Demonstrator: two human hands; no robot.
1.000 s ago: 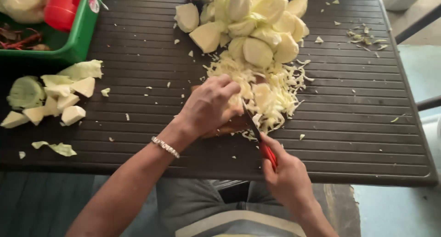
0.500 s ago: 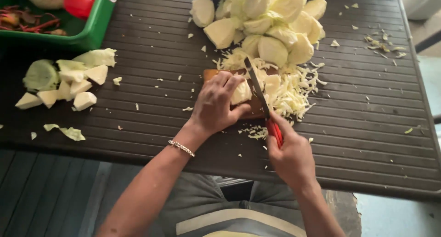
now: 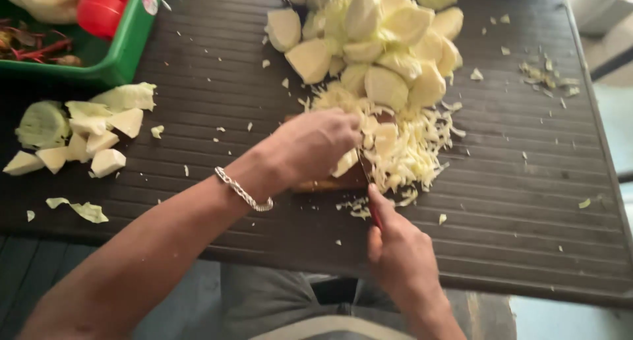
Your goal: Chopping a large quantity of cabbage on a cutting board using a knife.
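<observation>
**Knife in the right hand, cabbage piece under the left**

Nearest the camera, the right hand (image 3: pixel 402 254) is closed around a red knife handle (image 3: pixel 375 216), mostly hidden by the fingers; the forefinger lies along its top. Of the knife blade (image 3: pixel 363 165) only a thin dark line shows, running away from the hand. The right forearm is cut off by the bottom edge.

Just beyond, the left hand (image 3: pixel 316 142), with a silver chain bracelet (image 3: pixel 244 192) at the wrist, curls palm down over a cabbage piece (image 3: pixel 345 162). Its fingers press the piece onto a wooden board (image 3: pixel 330 180), just beside the blade. The hand hides most of both.

Shredded cabbage (image 3: pixel 409 152) lies to the right of the blade on the dark slatted table (image 3: pixel 514 201). Farther off is a pile of cabbage chunks (image 3: pixel 376 43). At the left lie cabbage cores and leaves (image 3: pixel 79 132), and beyond them a green tray (image 3: pixel 125 50), cut off by the frame, holds a red container (image 3: pixel 102 7).
</observation>
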